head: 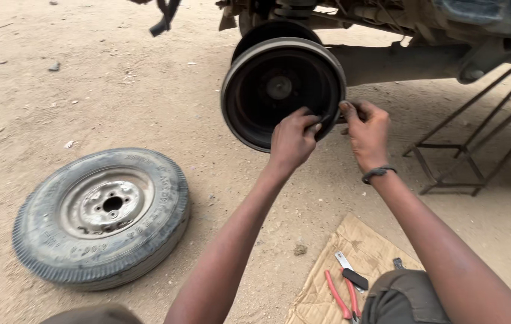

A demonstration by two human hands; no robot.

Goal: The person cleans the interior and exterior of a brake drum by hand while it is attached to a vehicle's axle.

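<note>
Wheel is already off & flat on the dirt, we've got the brake drum w/ left hand closed on its lower rim, right hand pinching the edge, drum not yet off, pliers untouched on cardboard.

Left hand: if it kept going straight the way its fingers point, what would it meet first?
The left hand points up and right; its fingers already touch the lower right rim of the dark brake drum, so the drum comes first. Depth is hard to judge.
</note>
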